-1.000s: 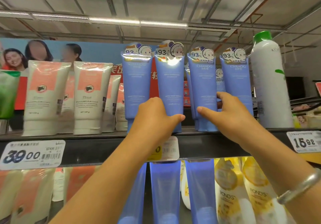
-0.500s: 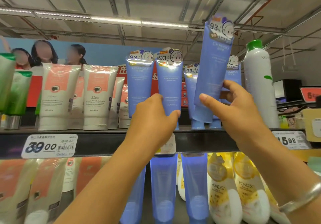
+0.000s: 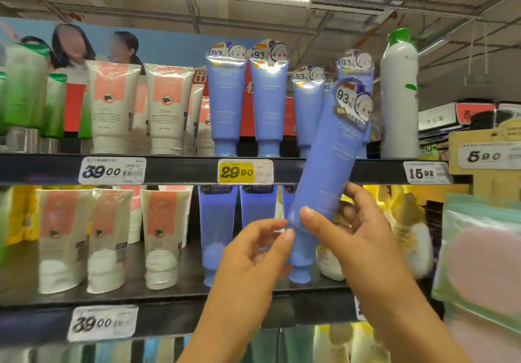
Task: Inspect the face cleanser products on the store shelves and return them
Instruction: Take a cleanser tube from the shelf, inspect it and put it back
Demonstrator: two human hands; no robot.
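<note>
Above the fingertips: dark upper shelf (image 3: 180, 169) bearing blue cleanser tubes (image 3: 225, 103), cream-and-coral tubes (image 3: 112, 106), white spray bottle (image 3: 399, 95).

Right hand (image 3: 363, 238) gripping tilted blue cleanser tube (image 3: 327, 171), left hand (image 3: 253, 252) fingertips beside it, shelves (image 3: 180, 169) behind

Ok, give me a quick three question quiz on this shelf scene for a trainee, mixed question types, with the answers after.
1. True or false: the right hand holds the blue cleanser tube upright on the top shelf.
2. Which price is on the yellow tag? A) 39.00 B) 29.90 C) 15.92
3. Fill in: the left hand is beside the tube's ____ end.

Key: 1. False; the tube is tilted, off the shelf. 2. B. 3. Cap (lower) end; whether its fingers touch it is unclear.
</note>
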